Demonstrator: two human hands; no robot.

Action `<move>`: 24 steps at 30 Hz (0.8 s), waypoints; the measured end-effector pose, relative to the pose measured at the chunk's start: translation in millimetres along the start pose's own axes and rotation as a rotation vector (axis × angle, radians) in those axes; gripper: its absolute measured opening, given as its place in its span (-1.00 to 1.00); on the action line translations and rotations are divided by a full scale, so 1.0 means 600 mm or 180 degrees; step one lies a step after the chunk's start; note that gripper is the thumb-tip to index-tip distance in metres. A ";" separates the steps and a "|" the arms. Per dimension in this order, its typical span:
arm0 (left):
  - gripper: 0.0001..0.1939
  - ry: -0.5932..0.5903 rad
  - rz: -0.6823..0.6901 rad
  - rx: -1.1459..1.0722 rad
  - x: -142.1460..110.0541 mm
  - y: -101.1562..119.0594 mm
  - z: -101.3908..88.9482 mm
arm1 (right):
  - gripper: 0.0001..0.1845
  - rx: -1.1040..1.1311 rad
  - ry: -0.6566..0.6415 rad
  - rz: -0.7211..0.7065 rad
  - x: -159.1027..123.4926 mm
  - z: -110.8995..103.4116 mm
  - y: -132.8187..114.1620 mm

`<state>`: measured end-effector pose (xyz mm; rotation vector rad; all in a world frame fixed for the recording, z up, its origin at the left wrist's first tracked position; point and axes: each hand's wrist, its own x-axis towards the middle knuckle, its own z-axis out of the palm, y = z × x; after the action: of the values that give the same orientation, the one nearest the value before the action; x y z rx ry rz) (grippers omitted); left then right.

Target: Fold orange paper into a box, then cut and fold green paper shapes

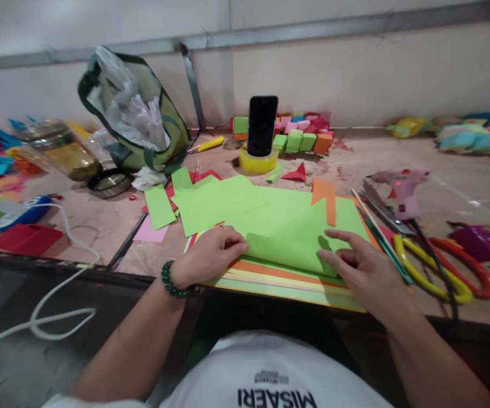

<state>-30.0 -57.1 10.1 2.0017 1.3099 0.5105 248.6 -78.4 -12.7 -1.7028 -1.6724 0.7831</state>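
Observation:
A light green sheet of paper (282, 252) lies with its near edge curled up, over a stack of coloured sheets (278, 279). At its left end my left hand (214, 252) is closed, thumb and fingers pinching the edge of the green paper. A dark green bead bracelet (172, 280) circles that wrist. My right hand (363, 269) rests at the sheet's right end, thumb and forefinger spread apart, fingertips at the paper. Beyond the hands are more green sheets (211, 201) and orange strips (331, 201).
A phone (262, 124) stands in a yellow tape roll (259, 161). Scissors with yellow and orange handles (431, 275) and a pink glue gun (405, 190) lie right. A green bag (168, 124), a jar (62, 150) and a white cord (68, 226) are left.

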 end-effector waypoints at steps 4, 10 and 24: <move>-0.71 0.0450 0.0045 0.0189 -0.007 0.005 0.012 | -0.26 -0.0041 -0.0270 0.0074 -0.005 -0.009 -0.006; -0.83 0.0340 0.0152 -0.0008 -0.016 0.013 0.021 | -0.61 -0.0046 -0.0590 -0.0232 -0.005 -0.023 -0.012; -0.48 0.0198 0.0289 0.1096 0.003 0.040 0.057 | -0.64 -0.0658 -0.0623 -0.0678 0.018 -0.031 -0.017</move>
<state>8.2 -72.8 3.7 2.3518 1.4267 0.4127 256.7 -68.1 7.2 -1.5873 -2.0928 0.7142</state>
